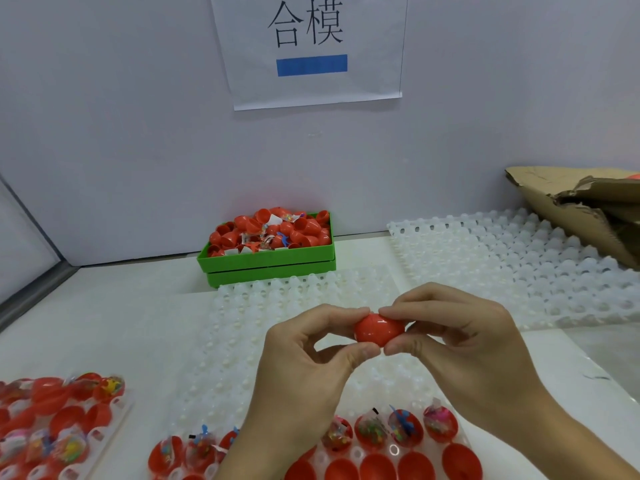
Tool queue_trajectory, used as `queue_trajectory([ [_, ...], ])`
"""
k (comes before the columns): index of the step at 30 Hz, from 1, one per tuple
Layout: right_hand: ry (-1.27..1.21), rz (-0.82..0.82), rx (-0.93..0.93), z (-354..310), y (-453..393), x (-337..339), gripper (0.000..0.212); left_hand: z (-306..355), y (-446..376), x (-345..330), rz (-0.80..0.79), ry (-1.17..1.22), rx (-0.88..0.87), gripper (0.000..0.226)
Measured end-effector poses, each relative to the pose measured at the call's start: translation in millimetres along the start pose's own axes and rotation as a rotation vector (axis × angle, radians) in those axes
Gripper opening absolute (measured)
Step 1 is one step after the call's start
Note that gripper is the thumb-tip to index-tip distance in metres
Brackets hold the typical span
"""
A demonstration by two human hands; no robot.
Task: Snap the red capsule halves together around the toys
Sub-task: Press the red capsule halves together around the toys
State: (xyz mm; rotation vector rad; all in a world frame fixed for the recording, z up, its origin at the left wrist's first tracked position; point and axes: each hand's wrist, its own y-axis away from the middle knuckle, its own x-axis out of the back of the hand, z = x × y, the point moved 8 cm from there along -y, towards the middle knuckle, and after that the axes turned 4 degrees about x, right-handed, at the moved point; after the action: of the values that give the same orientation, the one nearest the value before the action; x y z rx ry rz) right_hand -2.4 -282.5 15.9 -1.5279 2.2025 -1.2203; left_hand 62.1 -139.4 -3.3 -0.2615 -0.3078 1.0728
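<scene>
A red capsule [378, 329] is held above the table between both hands, its two halves pressed together. My left hand [304, 368] pinches its left end with thumb and fingertips. My right hand [464, 344] grips its right end the same way. Below the hands a white tray [360, 455] holds red capsule halves, several with bagged toys [372, 427] in them and several empty halves [417, 467] in the nearest row. My forearms hide part of that tray.
A green bin [270, 261] heaped with red halves and toy bags stands at the back wall. White dimpled trays lie in the middle [277, 327] and at the right [519, 265]. Another filled tray [59, 424] sits at left. Torn cardboard [581, 209] is far right.
</scene>
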Motion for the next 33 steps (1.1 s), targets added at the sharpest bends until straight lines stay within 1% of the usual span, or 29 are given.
queue_trajectory([
  [1,0.02,0.004,0.004,0.0,0.6,-0.7,0.034,-0.5,0.6,-0.3,0.006,-0.005,-0.003,0.025],
  [3,0.042,0.017,-0.011,2.6,2.4,-1.9,0.039,-3.0,1.8,-0.1,0.03,-0.062,-0.013,0.034],
  [5,0.012,0.031,-0.035,5.4,4.0,-3.2,0.035,-4.9,2.8,1.0,0.073,-0.126,-0.03,0.042],
  [7,0.001,0.042,-0.037,5.6,6.1,-5.2,0.029,-4.6,3.8,1.2,0.111,-0.168,-0.052,0.037],
  [10,-0.007,0.04,-0.091,10.0,8.1,-9.9,0.035,-5.0,4.1,1.8,0.124,-0.16,-0.049,0.033],
  [12,-0.122,0.04,-0.168,14.9,8.1,-10.5,0.034,-5.4,3.3,2.2,0.099,-0.135,-0.045,0.034],
  [14,-0.313,0.017,-0.26,18.8,6.3,-10.1,0.024,-4.8,2.4,2.4,0.08,-0.106,-0.037,0.039],
  [18,-0.478,-0.048,-0.398,27.7,7.5,-12.6,0.026,2.3,1.8,3.0,0.076,-0.052,-0.065,0.044],
  [19,-0.547,-0.075,-0.452,31.5,10.2,-17.2,0.034,4.0,1.8,3.1,0.074,-0.029,-0.07,0.044],
  [21,-0.739,-0.159,-0.558,34.6,17.2,-30.2,0.059,6.5,2.0,1.6,0.05,0.034,-0.068,0.037],
  [22,-0.827,-0.196,-0.593,33.5,19.7,-34.9,0.065,6.2,1.7,0.2,0.038,0.033,-0.061,0.032],
  [24,-0.923,-0.246,-0.607,30.3,20.8,-39.0,0.064,0.9,1.7,-1.8,0.024,-0.041,-0.007,0.033],
  [26,-0.92,-0.223,-0.592,30.8,19.3,-38.4,0.059,-6.4,2.7,-6.8,-0.026,-0.039,0.073,0.036],
  [28,-0.861,-0.178,-0.579,33.5,18.8,-36.6,0.057,-10.1,5.4,-17.2,-0.098,0.099,0.136,0.032],
  [29,-0.809,-0.165,-0.563,34.1,18.6,-35.9,0.052,-11.8,6.6,-18.8,-0.082,0.156,0.162,0.034],
  [31,-0.705,-0.151,-0.527,34.3,18.7,-35.0,0.037,-15.7,7.4,-16.8,0.014,0.21,0.18,0.033],
  [33,-0.639,-0.129,-0.501,33.9,19.4,-33.6,0.032,-17.2,8.6,-16.2,0.069,0.224,0.176,0.03],
])
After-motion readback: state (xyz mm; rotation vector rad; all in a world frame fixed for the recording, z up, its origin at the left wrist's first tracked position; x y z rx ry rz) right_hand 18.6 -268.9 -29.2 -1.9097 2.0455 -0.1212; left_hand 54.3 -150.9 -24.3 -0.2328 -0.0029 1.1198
